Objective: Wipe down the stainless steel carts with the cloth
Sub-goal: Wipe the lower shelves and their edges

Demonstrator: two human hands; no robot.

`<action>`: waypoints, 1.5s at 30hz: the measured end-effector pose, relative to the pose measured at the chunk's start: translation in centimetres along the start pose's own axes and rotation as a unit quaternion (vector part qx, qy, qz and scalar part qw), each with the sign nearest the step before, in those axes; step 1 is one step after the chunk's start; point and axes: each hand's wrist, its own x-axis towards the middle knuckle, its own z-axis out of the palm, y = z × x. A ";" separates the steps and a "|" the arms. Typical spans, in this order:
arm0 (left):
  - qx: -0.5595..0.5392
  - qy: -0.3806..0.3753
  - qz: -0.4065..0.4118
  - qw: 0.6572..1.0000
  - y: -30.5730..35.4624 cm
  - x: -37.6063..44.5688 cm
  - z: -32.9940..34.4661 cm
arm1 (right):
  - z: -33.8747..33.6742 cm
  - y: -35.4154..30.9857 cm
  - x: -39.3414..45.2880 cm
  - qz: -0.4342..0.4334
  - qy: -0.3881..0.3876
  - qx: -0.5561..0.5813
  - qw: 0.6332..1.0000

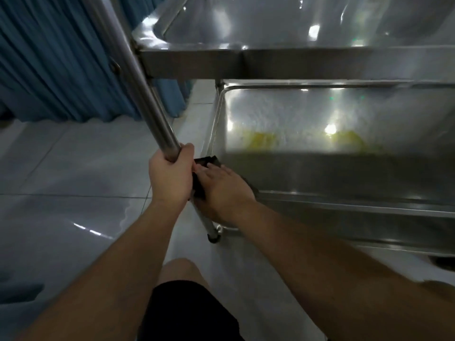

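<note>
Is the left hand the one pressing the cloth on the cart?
No, the left hand grips the upright post; the right hand presses the dark cloth at the lower shelf's corner.

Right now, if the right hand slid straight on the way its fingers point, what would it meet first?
Probably the left hand, which grips the slanted steel cart post. The right hand, flat on the dark cloth, points up-left with its fingertips almost at that hand; depth is unclear.

Glossy steel cart [295,57]; seemingly matt cloth [205,163].
</note>
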 end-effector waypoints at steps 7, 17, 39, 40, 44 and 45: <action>-0.001 0.054 0.006 0.999 0.5 -0.5 0.9 | -1.5 6.7 -4.9 0.097 -0.010 0.006 0.995; -0.002 0.090 0.053 0.995 -0.4 -1.3 1.3 | -4.5 21.9 -15.5 0.451 0.084 -0.015 0.889; -0.054 0.064 0.104 0.991 -0.5 -1.2 1.8 | -8.0 31.4 -9.8 0.442 0.163 -0.007 0.882; -0.052 0.065 0.111 0.990 -0.5 -1.2 1.9 | -8.2 33.3 -11.7 0.499 0.168 0.005 0.850; -0.049 0.091 0.121 0.987 -0.5 -1.2 2.1 | -7.9 33.0 -11.7 0.560 0.161 -0.009 0.813; -0.053 0.094 0.118 0.987 -0.4 -1.1 2.2 | -8.0 31.7 -10.0 0.539 0.153 -0.019 0.828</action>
